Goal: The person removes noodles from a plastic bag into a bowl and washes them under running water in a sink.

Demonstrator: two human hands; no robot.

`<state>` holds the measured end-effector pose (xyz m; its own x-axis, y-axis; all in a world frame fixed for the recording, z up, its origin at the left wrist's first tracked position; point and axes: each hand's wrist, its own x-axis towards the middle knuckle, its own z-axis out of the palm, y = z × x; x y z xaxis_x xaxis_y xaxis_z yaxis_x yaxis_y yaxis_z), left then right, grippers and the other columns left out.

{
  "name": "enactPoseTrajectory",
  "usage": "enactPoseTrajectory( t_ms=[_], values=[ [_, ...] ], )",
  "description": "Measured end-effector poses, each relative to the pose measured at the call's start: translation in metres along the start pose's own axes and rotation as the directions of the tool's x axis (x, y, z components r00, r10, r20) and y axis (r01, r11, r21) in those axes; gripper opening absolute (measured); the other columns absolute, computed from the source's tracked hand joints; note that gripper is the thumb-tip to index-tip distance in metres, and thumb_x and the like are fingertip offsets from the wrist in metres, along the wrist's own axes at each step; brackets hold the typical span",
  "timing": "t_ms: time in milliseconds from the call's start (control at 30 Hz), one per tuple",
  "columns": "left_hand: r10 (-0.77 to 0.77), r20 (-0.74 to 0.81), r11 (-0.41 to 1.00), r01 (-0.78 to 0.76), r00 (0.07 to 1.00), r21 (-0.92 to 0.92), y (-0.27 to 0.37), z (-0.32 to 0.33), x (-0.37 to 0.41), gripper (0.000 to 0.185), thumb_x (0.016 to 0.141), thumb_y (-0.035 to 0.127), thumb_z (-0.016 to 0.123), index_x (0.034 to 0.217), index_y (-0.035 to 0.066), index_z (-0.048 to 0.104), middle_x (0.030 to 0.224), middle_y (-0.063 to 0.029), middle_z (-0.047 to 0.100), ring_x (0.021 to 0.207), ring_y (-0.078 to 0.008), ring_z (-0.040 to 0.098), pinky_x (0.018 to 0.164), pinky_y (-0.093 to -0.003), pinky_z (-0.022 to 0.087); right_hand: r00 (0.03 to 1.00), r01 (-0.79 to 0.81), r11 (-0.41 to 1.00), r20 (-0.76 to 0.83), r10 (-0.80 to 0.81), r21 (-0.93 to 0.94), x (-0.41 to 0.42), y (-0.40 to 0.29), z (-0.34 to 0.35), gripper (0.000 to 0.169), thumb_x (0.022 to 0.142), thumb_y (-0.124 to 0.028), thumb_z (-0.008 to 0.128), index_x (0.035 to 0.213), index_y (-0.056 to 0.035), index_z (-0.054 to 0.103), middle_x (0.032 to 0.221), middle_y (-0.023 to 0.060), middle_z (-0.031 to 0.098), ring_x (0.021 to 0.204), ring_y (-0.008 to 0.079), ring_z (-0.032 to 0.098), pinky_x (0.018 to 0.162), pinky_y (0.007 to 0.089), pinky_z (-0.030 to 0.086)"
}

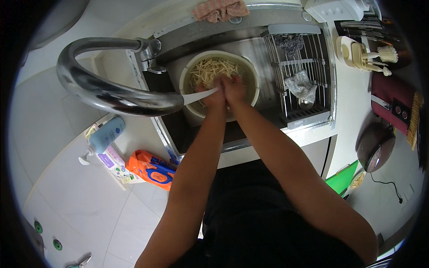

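My left hand [214, 96] and my right hand [234, 89] are pressed close together over a pale plastic strainer basket [255, 78] in the steel sink. White water [199, 96] streams from the curved chrome faucet [117, 100] onto them. Pale thin strips [211, 67], which look like bean sprouts, fill the far part of the basket around my fingers. Blur and the water hide my fingertips, so whether they grip anything does not show.
Right of the basket, a metal drying rack [275, 63] spans the sink, holding a silvery scouring cloth [301, 85] and a steel-wool scrubber [290, 43]. A pink cloth [219, 10] lies on the back rim. Left are a blue pump bottle [109, 134] and an orange wipes pack [152, 171].
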<state>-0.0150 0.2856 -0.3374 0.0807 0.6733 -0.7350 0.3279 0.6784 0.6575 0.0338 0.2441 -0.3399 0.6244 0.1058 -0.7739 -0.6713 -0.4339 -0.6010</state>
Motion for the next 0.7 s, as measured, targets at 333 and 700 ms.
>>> enactPoseTrajectory(
  t_ms=[333,700],
  values=[
    [0.273,-0.008,0.87,-0.243,0.962,0.429,-0.007,-0.014,0.064,0.078,0.089,0.032,0.077,0.153,0.008,0.038,0.143,-0.0215,0.052,0.12,-0.0358,0.06,0.099,-0.0441,0.052,0.983,0.173,0.95,-0.014,-0.183,-0.258,0.025,-0.017,-0.006,0.065,0.091,-0.041,0.064,0.146,-0.0079,0.053,0.138,0.0227,0.061,0.124,0.0365,0.061,0.106,0.0444,0.047],
    [0.201,-0.021,0.745,-0.14,0.979,0.652,0.001,-0.021,0.009,0.066,0.084,0.039,0.073,0.137,0.004,0.056,0.138,-0.0234,0.054,0.123,-0.0431,0.057,0.105,-0.0511,0.046,0.935,0.23,0.905,0.34,-0.104,-0.357,0.012,0.009,-0.033,0.061,0.092,-0.042,0.063,0.14,-0.0056,0.054,0.132,0.0249,0.062,0.119,0.0395,0.062,0.104,0.0468,0.047]
  ],
)
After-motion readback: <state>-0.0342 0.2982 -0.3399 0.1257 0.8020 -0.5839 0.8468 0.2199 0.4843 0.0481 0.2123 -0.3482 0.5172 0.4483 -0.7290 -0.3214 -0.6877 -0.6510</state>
